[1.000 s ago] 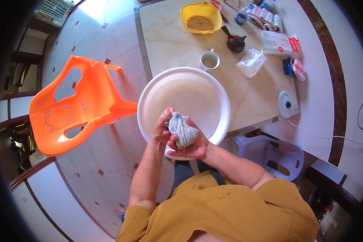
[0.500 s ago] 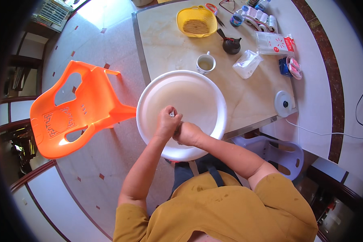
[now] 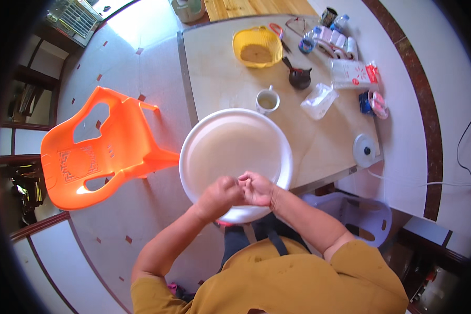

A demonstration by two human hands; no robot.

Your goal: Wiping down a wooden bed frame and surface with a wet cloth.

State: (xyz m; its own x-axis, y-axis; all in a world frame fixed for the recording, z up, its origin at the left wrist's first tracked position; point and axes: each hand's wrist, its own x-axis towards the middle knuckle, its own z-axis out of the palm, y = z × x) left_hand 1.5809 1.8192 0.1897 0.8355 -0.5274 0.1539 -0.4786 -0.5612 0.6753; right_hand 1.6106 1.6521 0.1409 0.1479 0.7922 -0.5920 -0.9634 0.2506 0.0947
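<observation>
Both hands, left hand (image 3: 219, 196) and right hand (image 3: 257, 188), curl their fingers shut together, touching, over the big round smooth white bowl (image 3: 234, 152) on the bench (image 3: 225, 78).

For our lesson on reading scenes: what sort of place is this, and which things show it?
Probably a home dining or kitchen area: a tiled floor, an orange plastic chair, and a table holding a mug, a yellow basket and a big white basin.
</observation>
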